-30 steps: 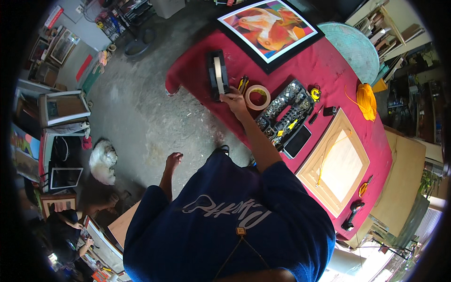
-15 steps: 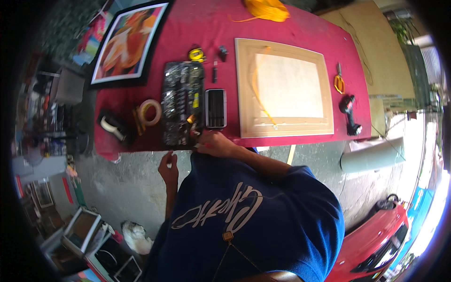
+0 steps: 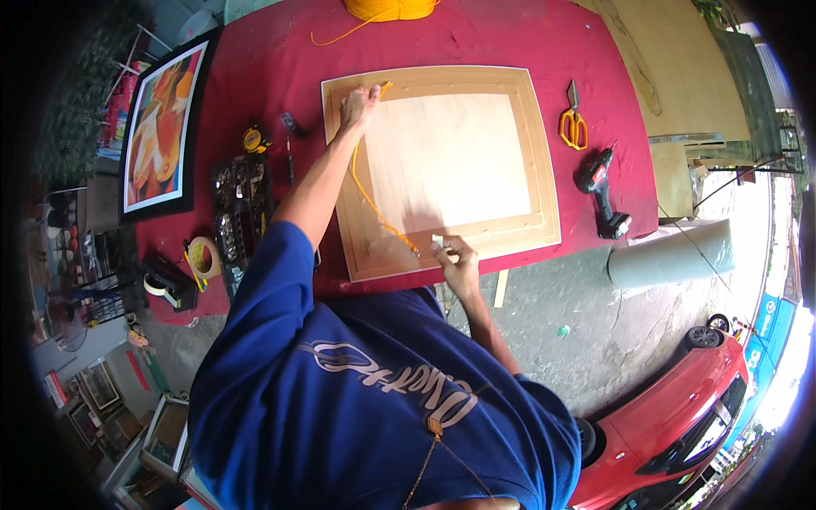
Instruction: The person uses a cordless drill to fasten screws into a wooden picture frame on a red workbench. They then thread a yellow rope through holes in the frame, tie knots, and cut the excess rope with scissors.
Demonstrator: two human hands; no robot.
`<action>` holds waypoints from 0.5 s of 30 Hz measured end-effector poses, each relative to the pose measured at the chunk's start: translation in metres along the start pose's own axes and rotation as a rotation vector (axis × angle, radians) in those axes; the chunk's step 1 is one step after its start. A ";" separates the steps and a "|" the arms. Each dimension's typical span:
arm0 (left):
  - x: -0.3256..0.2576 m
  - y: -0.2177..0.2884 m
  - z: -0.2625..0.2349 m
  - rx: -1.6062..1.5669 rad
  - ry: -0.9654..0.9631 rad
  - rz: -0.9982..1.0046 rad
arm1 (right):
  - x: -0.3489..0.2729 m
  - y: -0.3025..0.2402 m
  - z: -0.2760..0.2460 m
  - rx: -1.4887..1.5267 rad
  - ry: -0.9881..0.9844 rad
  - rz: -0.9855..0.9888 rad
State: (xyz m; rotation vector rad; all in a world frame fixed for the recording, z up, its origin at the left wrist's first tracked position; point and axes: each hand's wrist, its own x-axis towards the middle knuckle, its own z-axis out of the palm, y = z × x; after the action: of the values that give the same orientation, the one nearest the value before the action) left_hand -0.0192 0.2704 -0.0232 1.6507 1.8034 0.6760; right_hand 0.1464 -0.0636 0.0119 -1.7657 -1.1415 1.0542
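Observation:
A framed panel (image 3: 340,246) lies back side up on the red-covered table, with brown strips bordering its pale centre. An orange-yellow cord (image 3: 371,202) runs down along its left side, with its lower end near the bottom border. My left hand (image 3: 361,108) is closed around the cord's upper end near the panel's top left corner; a short tip pokes out past the fingers. Over the panel's bottom edge, my right hand (image 3: 460,265) pinches a small white piece (image 3: 438,242), too small to make out exactly.
Left of the panel lie a parts organizer (image 3: 240,200), tape measure (image 3: 255,138), masking tape (image 3: 204,257) and tape dispenser (image 3: 170,285), plus a framed picture (image 3: 161,136). Scissors (image 3: 573,119) and a cordless drill (image 3: 602,191) lie right; a cord bundle (image 3: 391,8) sits at the back.
My right hand has left the parts organizer and come over the panel's bottom edge with the white piece. My left hand has risen from below the table edge to the cord's upper end.

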 end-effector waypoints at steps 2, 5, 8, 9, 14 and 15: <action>0.030 -0.008 0.021 0.115 -0.127 -0.126 | 0.005 -0.002 0.000 0.029 -0.013 -0.014; 0.035 -0.021 0.040 0.117 -0.119 -0.016 | 0.025 -0.006 0.006 0.086 0.007 0.076; 0.019 -0.039 0.036 -0.024 -0.142 0.085 | 0.071 -0.011 0.010 0.127 -0.062 0.165; 0.015 -0.034 0.029 -0.069 -0.168 0.086 | 0.093 -0.015 0.015 0.227 -0.082 0.159; 0.007 -0.040 0.016 -0.169 -0.189 0.145 | 0.241 -0.032 0.053 0.331 -0.347 -0.048; 0.002 -0.030 0.012 -0.284 -0.232 0.034 | 0.265 -0.047 0.055 0.268 -0.422 -0.027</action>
State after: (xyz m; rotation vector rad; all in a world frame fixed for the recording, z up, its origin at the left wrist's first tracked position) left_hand -0.0319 0.2688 -0.0531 1.5039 1.4470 0.6887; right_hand 0.1494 0.2084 -0.0263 -1.3512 -1.1989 1.5340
